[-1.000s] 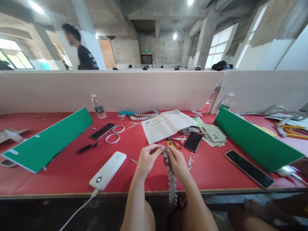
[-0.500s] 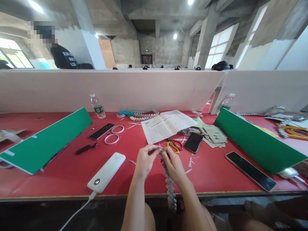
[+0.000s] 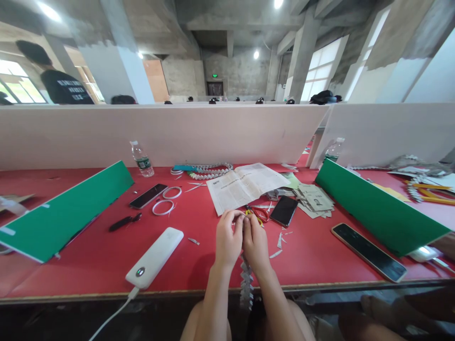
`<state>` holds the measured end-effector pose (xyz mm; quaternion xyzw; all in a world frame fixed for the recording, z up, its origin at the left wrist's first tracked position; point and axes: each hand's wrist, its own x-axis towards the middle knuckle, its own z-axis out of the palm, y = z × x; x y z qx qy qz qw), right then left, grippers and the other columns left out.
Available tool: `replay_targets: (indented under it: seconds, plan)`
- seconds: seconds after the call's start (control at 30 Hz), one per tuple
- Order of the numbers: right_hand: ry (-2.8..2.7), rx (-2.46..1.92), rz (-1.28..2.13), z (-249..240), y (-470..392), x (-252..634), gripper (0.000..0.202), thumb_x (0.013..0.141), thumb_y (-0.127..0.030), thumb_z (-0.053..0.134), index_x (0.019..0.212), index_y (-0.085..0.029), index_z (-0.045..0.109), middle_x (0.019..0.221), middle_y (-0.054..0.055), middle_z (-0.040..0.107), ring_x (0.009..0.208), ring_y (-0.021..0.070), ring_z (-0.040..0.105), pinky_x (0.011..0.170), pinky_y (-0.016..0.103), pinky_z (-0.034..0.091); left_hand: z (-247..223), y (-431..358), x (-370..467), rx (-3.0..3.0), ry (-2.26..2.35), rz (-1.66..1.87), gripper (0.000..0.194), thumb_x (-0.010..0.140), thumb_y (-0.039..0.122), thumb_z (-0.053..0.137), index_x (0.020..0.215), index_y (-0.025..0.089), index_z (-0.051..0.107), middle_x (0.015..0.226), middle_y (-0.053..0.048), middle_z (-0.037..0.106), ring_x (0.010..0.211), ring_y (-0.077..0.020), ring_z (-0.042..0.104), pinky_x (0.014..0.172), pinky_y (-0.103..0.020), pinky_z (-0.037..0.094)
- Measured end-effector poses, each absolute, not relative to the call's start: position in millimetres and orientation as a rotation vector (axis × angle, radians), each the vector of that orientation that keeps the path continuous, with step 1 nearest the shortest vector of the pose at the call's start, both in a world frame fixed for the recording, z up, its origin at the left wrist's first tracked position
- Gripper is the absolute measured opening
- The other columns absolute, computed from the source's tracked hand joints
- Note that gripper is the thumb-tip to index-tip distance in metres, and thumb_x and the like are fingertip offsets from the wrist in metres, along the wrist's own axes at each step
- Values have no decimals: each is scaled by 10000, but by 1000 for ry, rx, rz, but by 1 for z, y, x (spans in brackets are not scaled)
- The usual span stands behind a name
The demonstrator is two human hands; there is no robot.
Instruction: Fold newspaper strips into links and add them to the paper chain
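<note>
A grey-and-white zigzag chain of folded paper (image 3: 246,282) hangs down from between my hands and past the table's front edge. My left hand (image 3: 229,237) is closed, its thumb and fingers pinching at the chain's top end. Pressed close against it, my right hand (image 3: 255,239) is closed around that same end. The fingers cover the end itself, so the fold there is hidden. Just beyond my fingertips lie yellow-and-red handled tools (image 3: 261,214). A printed newspaper sheet (image 3: 245,187) is spread behind them, and paper scraps (image 3: 279,240) lie to the right of my hands.
On the red table (image 3: 206,274) are a white power bank (image 3: 156,255) with a cable, a black phone (image 3: 284,210), another phone (image 3: 369,251), white rings (image 3: 163,207) and stacked paper pieces (image 3: 316,199). Green boards (image 3: 78,208) stand at both sides. A bottle (image 3: 142,161) stands by the back partition.
My hands have come together; the left moved right and now touches the right. The chain hangs slightly further left. A person in the background moved left.
</note>
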<state>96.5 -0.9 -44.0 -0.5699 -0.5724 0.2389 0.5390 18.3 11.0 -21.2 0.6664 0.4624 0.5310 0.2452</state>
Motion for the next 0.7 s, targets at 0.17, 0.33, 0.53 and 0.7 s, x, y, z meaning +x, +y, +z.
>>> replay_targets:
  seconds: [0.17,0.33,0.53,0.7]
  plan:
    - [-1259,-1207,761,-43,-4,97,279,933,-389,318,846,-204,508,606,-26,514,490,116,473,454,205,350,-19,14,12,1680,1192,1394,155,851,261,491,844,156,605,872,-63,619,821,-167,599,750,-271,471]
    - [-1296,-1078,832,-38,-8,98,261,921,-378,361,967,-190,535,594,-37,520,464,102,459,439,197,357,-16,14,7,1624,1142,1449,170,852,259,491,835,152,621,858,-59,623,838,-166,598,754,-258,466]
    - [-1300,-1109,775,-38,-7,96,219,894,-343,423,941,-178,558,604,-21,569,480,111,487,460,208,365,-15,13,3,1610,1113,1466,177,848,257,495,829,156,639,859,-59,629,828,-169,602,731,-250,474]
    - [-1253,-1141,754,-38,-8,97,185,879,-345,451,856,-185,541,565,-42,554,420,92,449,434,201,343,-12,12,2,1631,1079,1453,171,840,255,512,819,157,650,842,-53,634,808,-163,603,713,-236,475]
